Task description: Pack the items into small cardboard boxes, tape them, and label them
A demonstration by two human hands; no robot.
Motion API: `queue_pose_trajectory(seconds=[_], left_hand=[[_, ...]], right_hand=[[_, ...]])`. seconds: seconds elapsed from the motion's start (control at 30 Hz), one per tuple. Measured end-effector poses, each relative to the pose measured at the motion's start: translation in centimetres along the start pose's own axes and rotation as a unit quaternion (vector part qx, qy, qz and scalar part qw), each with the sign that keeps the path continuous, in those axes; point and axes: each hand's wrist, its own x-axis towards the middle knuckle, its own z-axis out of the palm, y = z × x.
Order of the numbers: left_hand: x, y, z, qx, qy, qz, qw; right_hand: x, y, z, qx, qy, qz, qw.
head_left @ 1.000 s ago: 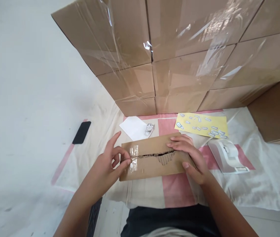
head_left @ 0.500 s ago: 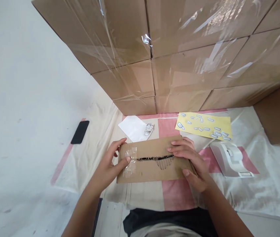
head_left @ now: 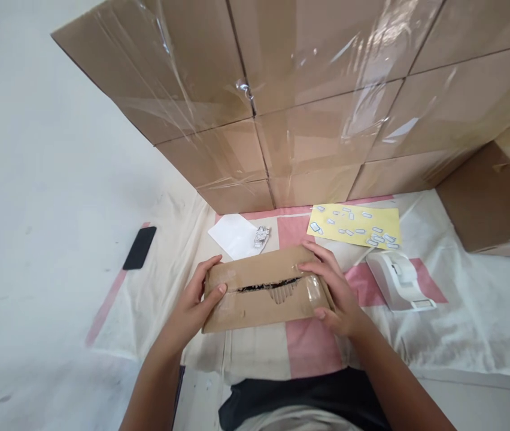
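A flat cardboard box lies between my two hands in the head view. Along its top face runs a dark, torn slit, with a patch of exposed corrugation below it. Clear tape glints near its right end. My left hand grips the left end, thumb on the top face and fingers over the far edge. My right hand holds the right end, its fingers spread over the top face and thumb at the near side. The undersides of the box and some fingertips are hidden.
Behind stands a tall stack of taped cardboard boxes. A yellow sheet with small stickers, a white paper with scraps, and a white tape dispenser lie on the cloth. A dark phone is at left; another box at right.
The camera view has turned slightly right. The box has tilted a little in my hands, and shiny tape now shows at its right end. Both hands remain on it.
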Motion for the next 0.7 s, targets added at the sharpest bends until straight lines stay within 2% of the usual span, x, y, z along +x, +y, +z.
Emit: queue_pose_trajectory(seconds=[0.33, 0.43, 0.5, 0.57, 0.63, 0.7], left_hand=[[0.1, 0.1, 0.8, -0.019, 0.035, -0.022, 0.999], [0.1, 0.1, 0.8, -0.028, 0.037, -0.025, 0.999], [0.0, 0.1, 0.8, -0.034, 0.036, -0.036, 0.998], [-0.1, 0.3, 0.8, -0.046, 0.034, -0.047, 0.997], [-0.2, 0.5, 1.0, -0.058, 0.037, -0.045, 0.997], [-0.3, 0.8, 1.2, -0.066, 0.043, -0.036, 0.996]], right_hand=[[-0.3, 0.2, 0.2, 0.038, -0.006, 0.019, 0.999], [-0.2, -0.3, -0.6, 0.074, -0.014, 0.025, 0.997], [0.1, -1.0, -2.2, 0.083, 0.009, 0.037, 0.996], [0.9, -1.7, -4.6, 0.044, 0.071, 0.060, 0.995], [2.2, -1.9, -7.5, -0.052, 0.137, 0.081, 0.986], [4.0, -1.4, -10.1, -0.170, 0.146, 0.092, 0.970]])
